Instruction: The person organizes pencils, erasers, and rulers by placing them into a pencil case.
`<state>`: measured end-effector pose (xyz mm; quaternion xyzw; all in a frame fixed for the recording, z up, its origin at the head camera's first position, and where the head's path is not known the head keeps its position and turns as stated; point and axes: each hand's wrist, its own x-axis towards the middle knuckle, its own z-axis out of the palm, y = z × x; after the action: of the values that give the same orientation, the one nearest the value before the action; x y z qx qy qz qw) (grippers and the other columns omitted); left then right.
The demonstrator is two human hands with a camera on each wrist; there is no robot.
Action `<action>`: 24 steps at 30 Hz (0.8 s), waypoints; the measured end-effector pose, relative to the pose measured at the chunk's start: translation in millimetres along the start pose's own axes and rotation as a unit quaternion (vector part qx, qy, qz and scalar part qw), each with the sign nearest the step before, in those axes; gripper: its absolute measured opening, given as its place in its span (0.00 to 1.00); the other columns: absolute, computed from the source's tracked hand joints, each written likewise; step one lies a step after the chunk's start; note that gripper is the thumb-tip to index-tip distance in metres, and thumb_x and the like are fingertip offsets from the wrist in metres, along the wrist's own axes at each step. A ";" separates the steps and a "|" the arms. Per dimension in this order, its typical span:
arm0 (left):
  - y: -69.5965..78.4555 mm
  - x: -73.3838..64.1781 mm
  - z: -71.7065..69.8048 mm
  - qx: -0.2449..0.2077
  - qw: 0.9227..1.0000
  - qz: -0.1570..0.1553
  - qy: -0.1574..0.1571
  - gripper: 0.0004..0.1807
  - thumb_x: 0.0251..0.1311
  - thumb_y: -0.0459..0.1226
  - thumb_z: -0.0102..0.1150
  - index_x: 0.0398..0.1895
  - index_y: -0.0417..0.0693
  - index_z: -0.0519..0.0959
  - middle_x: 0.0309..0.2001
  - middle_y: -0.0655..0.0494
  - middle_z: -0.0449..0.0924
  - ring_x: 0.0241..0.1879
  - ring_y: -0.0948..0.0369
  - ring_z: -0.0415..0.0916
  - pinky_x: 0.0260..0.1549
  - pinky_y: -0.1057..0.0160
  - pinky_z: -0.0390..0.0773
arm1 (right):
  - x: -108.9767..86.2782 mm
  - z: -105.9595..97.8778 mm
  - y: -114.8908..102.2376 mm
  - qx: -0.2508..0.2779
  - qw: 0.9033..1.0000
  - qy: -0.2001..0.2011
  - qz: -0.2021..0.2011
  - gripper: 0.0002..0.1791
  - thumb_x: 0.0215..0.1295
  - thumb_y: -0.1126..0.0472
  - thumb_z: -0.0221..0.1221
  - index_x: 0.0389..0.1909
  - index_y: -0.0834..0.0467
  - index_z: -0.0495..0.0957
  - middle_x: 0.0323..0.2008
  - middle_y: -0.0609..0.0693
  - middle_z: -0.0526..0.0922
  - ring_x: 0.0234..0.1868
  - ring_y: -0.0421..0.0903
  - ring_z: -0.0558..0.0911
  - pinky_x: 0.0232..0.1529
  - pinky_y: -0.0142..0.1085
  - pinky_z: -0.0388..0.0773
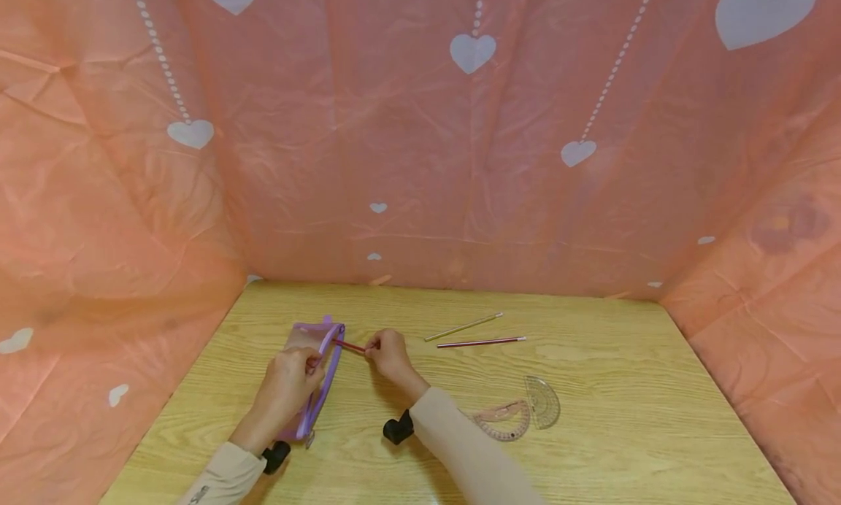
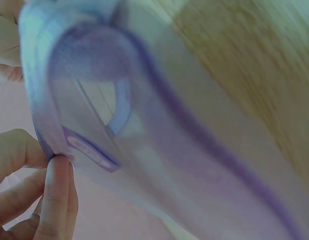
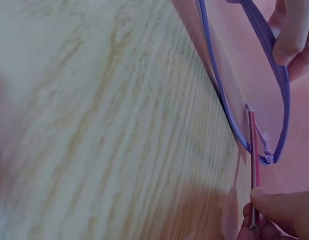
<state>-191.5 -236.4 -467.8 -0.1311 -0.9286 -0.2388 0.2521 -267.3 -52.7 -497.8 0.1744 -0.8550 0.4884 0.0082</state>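
A see-through pencil pouch (image 1: 297,337) with purple zipper edging lies at the left of the table, its mouth spread apart. With thumb and fingers, my left hand (image 1: 281,384) pinches one edge of that mouth; the left wrist view shows this grip on the pouch (image 2: 164,145) close up. My right hand (image 1: 393,359) holds a red pencil (image 1: 352,347) near one end. In the right wrist view the pencil's (image 3: 253,150) far, pale-tipped end reaches inside the zipper opening. What else the pouch contains is hard to make out.
Right of my right hand lie a gold pencil (image 1: 463,327) and a dark red pencil (image 1: 482,342). Nearer the front are a pinkish protractor (image 1: 511,436) and a clear protractor (image 1: 552,395). Peach cloth (image 1: 420,162) with white hearts encloses the wooden table (image 1: 624,359).
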 end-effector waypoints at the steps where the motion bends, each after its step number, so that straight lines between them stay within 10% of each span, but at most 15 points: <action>1: -0.5 -0.1 0.6 0.001 1.000 0.000 0.001 0.05 0.43 0.22 0.70 0.24 0.35 0.84 0.22 0.50 0.81 0.21 0.59 0.78 0.20 0.60 0.79 | 0.7 1.1 -0.1 0.000 1.000 0.001 -0.001 0.04 0.60 0.76 0.64 0.26 0.70 0.83 0.24 0.55 0.83 0.25 0.36 0.71 0.26 0.26 0.70; 24: 4.3 0.5 -0.1 -0.004 1.000 -0.017 -0.013 0.05 0.45 0.23 0.69 0.27 0.36 0.84 0.25 0.50 0.82 0.25 0.57 0.80 0.23 0.58 0.81 | 7.2 11.0 -9.4 -0.039 0.999 0.016 0.004 0.07 0.57 0.76 0.65 0.22 0.67 0.83 0.21 0.50 0.82 0.24 0.35 0.71 0.26 0.25 0.69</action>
<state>-190.3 -232.7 -465.8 -0.1191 -0.9329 -0.2454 0.2351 -269.5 -68.3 -494.3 0.1632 -0.8736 0.4577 0.0264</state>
